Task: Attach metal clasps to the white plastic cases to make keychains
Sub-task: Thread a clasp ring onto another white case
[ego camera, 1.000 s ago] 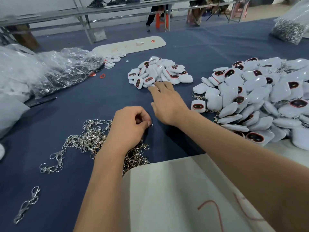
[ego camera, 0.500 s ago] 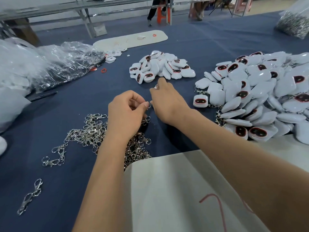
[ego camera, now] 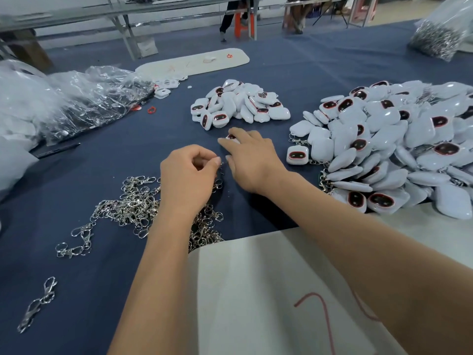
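Note:
My left hand (ego camera: 189, 172) pinches a metal clasp (ego camera: 220, 172) between thumb and forefinger above the blue cloth. Close to its right, my right hand (ego camera: 252, 160) holds a white plastic case (ego camera: 231, 138), mostly hidden under the fingers, with a red-rimmed dark face showing. The two hands nearly touch. A tangled heap of silver clasps (ego camera: 133, 208) lies under and left of my left wrist. A small pile of white cases (ego camera: 240, 103) sits just beyond my hands.
A large heap of cases with clasps (ego camera: 399, 144) fills the right side. Crumpled clear plastic bags (ego camera: 76, 103) lie at left. A white board (ego camera: 256, 290) covers the near edge; another white tray (ego camera: 194, 64) lies far back. A loose clasp (ego camera: 38, 303) lies near left.
My right hand drew back from the small pile with a case. My left hand lifted a clasp off the heap and moved up to meet it.

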`<state>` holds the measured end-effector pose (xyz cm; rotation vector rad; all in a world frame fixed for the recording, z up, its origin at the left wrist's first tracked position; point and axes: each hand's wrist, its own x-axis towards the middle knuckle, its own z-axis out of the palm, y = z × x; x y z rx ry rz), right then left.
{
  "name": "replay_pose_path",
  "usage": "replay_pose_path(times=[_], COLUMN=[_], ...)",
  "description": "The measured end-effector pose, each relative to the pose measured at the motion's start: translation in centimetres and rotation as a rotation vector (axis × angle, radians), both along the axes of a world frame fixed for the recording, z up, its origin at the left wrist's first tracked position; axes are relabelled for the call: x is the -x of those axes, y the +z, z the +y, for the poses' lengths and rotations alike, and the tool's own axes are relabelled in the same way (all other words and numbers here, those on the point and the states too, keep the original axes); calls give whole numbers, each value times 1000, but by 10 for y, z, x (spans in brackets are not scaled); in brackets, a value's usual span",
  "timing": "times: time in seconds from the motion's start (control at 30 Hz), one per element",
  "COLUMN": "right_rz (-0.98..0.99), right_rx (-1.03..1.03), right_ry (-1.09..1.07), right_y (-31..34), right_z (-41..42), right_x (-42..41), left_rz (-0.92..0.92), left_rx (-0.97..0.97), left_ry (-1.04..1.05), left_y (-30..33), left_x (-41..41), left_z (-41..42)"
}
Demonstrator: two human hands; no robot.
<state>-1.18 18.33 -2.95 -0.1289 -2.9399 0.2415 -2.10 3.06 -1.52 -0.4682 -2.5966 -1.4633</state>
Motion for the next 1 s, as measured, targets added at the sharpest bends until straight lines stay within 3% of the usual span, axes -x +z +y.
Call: replay_pose_path(times=[0.13,0.4,0.6,0.73,1.0], right_rz=[99,134,201,248,260], right_rx=[-4,74,136,297,526], right_ry=[-60,-3,11,-40,69], right_y=[3,2,-3,-2,2], right_z=[-8,0,4,3,9], right_x=[-21,-53,-58,-59,-59], left_rz=[10,30,27,28,21], left_rx=[-20,312,276,246,4], left_ry=[57,-52,-60,-63,-107], left_y=[-1,-6,-7,-7,-6], left_x=[3,1,-1,-4,-12], left_z=[-2,1,4,8,20])
